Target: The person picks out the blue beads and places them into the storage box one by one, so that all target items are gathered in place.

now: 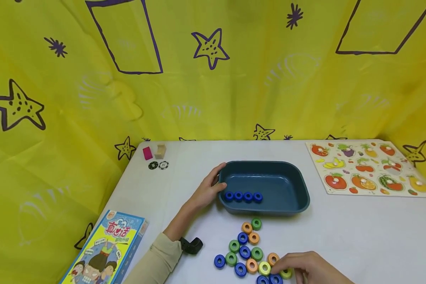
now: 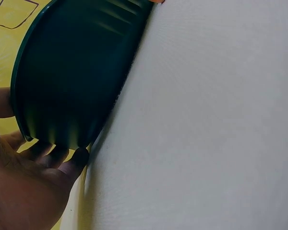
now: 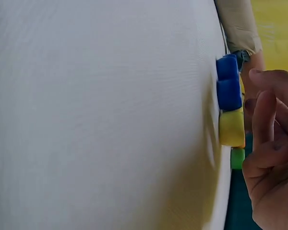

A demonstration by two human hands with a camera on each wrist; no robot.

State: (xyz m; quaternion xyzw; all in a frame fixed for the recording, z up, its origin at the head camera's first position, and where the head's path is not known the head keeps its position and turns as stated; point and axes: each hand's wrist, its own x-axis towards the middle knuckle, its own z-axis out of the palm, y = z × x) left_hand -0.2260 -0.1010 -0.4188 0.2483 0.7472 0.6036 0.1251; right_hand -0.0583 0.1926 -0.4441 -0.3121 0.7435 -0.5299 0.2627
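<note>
A dark teal plastic tray (image 1: 269, 205) stands on the table, with several blue rings (image 1: 248, 197) in a row along its near inner wall. My left hand (image 1: 207, 191) grips the tray's left end, thumb over the rim and fingers against the outside, as the left wrist view also shows. Loose rings in blue, green, orange and yellow lie in front of the tray. Over their right edge hovers my right hand (image 1: 310, 266), fingertips near a yellow ring (image 1: 264, 268) and a blue ring (image 1: 276, 279). In the right wrist view its fingers (image 3: 264, 117) are loosely bent, apart from the rings.
A fruit puzzle board (image 1: 370, 169) lies at the back right. At the left edge is a colourful game box (image 1: 106, 248). Far left stand a pink block (image 1: 147, 153), a wooden piece (image 1: 160, 151) and two round chips (image 1: 158, 165). A yellow patterned curtain (image 1: 213, 98) closes off the back.
</note>
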